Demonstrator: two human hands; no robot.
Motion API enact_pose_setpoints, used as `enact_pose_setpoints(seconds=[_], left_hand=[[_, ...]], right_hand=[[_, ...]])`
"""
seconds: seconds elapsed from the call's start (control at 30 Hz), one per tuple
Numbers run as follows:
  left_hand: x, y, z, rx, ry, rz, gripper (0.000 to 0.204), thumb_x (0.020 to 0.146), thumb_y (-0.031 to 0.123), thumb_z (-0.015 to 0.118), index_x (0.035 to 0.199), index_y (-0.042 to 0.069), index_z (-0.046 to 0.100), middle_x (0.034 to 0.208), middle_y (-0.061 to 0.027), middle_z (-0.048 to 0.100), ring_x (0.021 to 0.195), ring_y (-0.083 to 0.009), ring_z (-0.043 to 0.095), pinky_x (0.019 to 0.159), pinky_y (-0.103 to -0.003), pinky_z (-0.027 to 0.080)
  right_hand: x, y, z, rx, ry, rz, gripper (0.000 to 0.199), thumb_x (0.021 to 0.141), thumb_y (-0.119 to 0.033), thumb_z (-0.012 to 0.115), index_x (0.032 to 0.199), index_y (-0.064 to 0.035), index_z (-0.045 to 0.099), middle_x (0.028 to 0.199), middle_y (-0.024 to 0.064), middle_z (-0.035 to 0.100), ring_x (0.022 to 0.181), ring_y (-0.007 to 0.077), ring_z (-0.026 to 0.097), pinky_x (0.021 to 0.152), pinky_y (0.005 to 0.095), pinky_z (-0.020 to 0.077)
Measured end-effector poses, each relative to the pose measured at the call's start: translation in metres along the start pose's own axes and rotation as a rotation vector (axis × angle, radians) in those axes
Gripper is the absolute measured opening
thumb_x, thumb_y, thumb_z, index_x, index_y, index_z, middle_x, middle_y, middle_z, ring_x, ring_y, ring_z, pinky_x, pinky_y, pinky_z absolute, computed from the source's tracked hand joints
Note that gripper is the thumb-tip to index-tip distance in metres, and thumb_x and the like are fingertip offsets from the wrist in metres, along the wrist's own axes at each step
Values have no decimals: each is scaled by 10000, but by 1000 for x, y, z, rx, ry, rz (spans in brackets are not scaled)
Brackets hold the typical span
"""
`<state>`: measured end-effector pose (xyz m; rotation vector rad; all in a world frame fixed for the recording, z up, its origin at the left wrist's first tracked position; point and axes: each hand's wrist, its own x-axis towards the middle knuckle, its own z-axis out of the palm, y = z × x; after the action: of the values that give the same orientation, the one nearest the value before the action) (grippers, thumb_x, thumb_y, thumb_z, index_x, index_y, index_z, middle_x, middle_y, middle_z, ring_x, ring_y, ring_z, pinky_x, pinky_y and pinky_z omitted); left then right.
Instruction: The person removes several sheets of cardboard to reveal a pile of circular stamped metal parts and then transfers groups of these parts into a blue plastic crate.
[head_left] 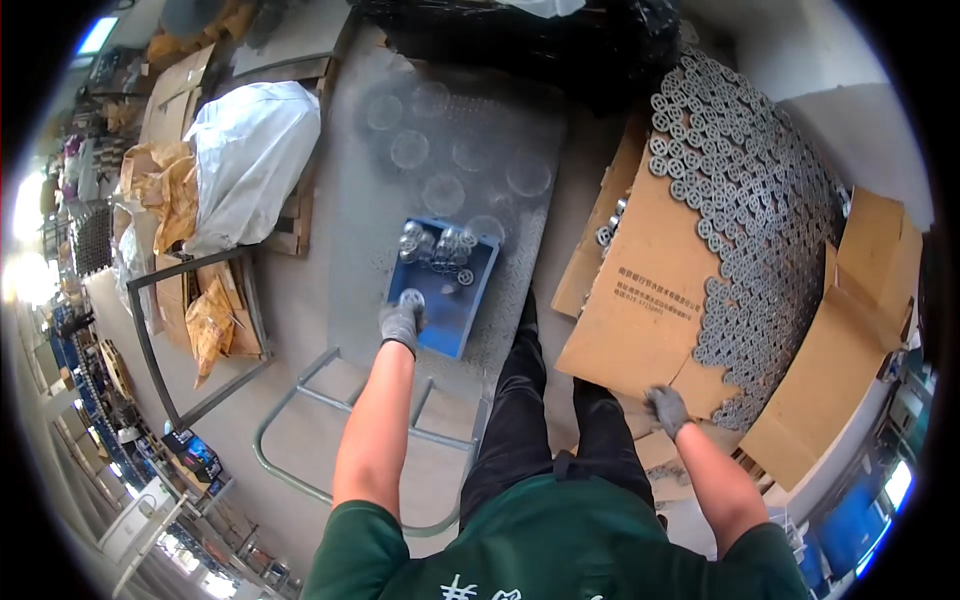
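Note:
My left hand [402, 325], in a grey glove, is closed on a round metal part [412, 298] over the near left edge of a blue bin [452, 338]. Several shiny round metal parts [440, 246] are piled at the bin's far end. Off to the right, my right hand [668, 410], also gloved, has its fingers curled at the near edge of a cardboard sheet [630, 300]. Its fingertips are partly hidden there. Many flat spoked metal discs [750, 180] lie side by side on the right part of this sheet.
The bin stands on a grey platform cart [365, 215] with a tubular handle [290, 420] at the near left. An open cardboard box [840, 340] surrounds the discs' right side. At left are a white sheet-covered stack [255, 150] and a metal frame [155, 350]. Black wrapping [520, 45] covers something at the back.

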<state>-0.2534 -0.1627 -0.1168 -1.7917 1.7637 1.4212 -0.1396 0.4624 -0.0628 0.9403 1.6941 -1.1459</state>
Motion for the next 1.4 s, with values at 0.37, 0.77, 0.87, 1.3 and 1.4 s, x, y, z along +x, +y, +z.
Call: enact_pose_setpoints(seconds=[0.37, 0.77, 0.87, 1.3, 1.4], left_hand=[[45, -121, 28, -299, -172, -169, 557, 981, 202, 723, 1476, 244, 470, 1015, -93, 717, 701, -198, 715, 523, -337, 594], [-6, -145, 147, 481, -411, 7, 340, 975, 115, 677, 1313, 104, 641, 969, -53, 708, 695, -164, 649, 537, -306, 511], [-80, -169, 240, 544, -667, 154, 366, 971, 109, 674, 1330, 48, 639, 972, -53, 705, 756, -144, 646, 628, -289, 546], [-377, -81, 611, 1449, -694, 1530, 948, 759, 166, 882, 1569, 103, 393, 1524, -144, 491, 1332, -354, 522, 1114, -425, 470], [-392, -93, 662, 1611, -779, 1634, 920, 744, 159, 874, 1546, 98, 428, 1469, -144, 534, 1278, -351, 549, 1067, -443, 487]], right_hand=[[-28, 83, -99, 79, 11, 221, 299, 978, -182, 705, 1192, 12, 628, 849, 64, 687, 636, 148, 630, 541, 285, 469], [18, 159, -67, -190, 124, 59, 386, 993, -340, 654, 942, 33, 740, 888, 151, 756, 790, 210, 709, 743, 369, 557], [50, 205, -81, 168, 243, 116, 354, 976, -296, 701, 1094, 37, 709, 972, 136, 761, 856, 213, 716, 759, 347, 557], [209, 130, -105, 688, 811, 172, 1147, 713, -361, 943, 1562, 68, 303, 1461, 288, 522, 1321, 384, 556, 1073, 450, 492], [228, 148, -105, 1112, 915, -4, 1074, 713, -303, 956, 1520, 51, 342, 1379, 228, 569, 1238, 332, 592, 1046, 455, 504]])
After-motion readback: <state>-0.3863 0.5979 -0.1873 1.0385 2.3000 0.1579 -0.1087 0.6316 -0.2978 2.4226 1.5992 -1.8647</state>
